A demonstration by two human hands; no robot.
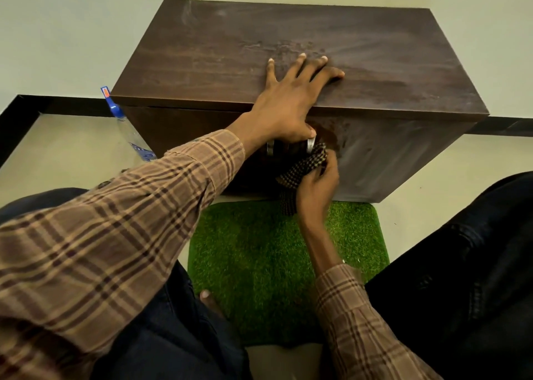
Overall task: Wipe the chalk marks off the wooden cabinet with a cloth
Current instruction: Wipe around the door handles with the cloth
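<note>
Wooden cabinet, handle half hidden, right hand gripping cloth

No legible text is showing anywhere; the blue-and-white label on the plastic bottle is appearing too blurred to read.

The left hand reaches forward, palm down, fingers spread flat. The right hand sits lower, fingers curled closed in a grip.
</note>
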